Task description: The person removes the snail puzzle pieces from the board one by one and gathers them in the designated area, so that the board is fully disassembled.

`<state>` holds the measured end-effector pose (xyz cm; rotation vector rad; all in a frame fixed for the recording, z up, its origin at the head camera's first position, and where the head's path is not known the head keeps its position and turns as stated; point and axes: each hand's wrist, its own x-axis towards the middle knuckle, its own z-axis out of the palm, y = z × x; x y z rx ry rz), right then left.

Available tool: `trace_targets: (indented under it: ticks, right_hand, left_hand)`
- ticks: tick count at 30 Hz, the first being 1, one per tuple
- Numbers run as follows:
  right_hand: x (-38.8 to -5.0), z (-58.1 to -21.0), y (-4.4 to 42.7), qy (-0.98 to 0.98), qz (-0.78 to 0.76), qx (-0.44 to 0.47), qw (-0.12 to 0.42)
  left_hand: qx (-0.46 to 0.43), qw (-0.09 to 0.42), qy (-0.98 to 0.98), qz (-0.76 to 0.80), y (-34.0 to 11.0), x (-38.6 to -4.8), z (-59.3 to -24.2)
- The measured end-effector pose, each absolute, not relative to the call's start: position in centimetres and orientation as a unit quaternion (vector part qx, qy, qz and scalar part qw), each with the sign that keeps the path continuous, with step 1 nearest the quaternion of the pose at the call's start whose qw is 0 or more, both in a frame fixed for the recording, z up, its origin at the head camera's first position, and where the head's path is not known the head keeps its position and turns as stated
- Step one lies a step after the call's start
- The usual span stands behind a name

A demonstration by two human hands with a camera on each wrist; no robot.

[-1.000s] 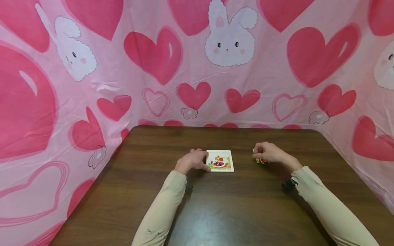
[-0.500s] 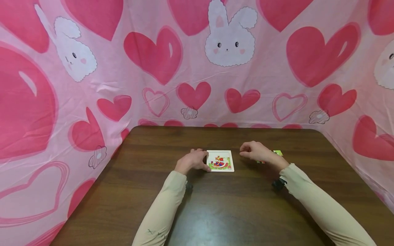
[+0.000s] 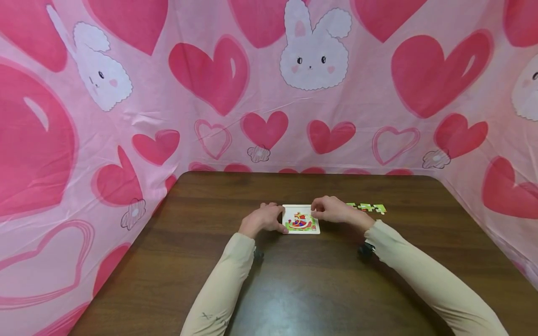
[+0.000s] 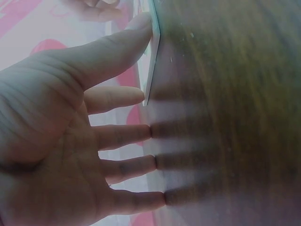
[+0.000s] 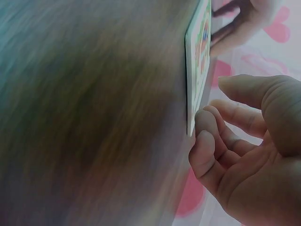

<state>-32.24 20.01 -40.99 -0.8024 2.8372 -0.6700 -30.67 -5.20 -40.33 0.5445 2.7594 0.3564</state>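
A small white-framed jigsaw puzzle board [image 3: 297, 206] lies on the brown table, its lower part filled with colourful pieces and its upper part bare white. My left hand [image 3: 264, 219] steadies its left side, thumb [image 4: 139, 21] on the frame's edge and the other fingers spread down to the tabletop. Over the board's right side is my right hand [image 3: 334, 210], thumb and forefinger in a pinch, as on a puzzle piece; the piece itself is hidden. In the right wrist view the right hand's other fingers [image 5: 207, 150] curl beside the frame's edge.
Several loose green-and-yellow puzzle pieces [image 3: 366, 207] lie in a row right of the board, partly behind my right hand. The wooden table [image 3: 294, 289] reaches back to a pink heart-and-rabbit cloth [image 3: 269, 93].
My right hand has moved left from the loose pieces to the board's right side, uncovering several pieces on the table. My left hand and the board have stayed in place.
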Motion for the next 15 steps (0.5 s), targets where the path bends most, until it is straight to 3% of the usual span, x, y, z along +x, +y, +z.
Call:
trace_targets:
  ticks: [15]
  right_hand:
    - [-32.4, -41.3, 17.4, 0.936, -0.207, -0.271, 0.088]
  left_hand:
    - [0.188, 0.158, 0.962, 0.123, -5.1, -30.8, -40.4]
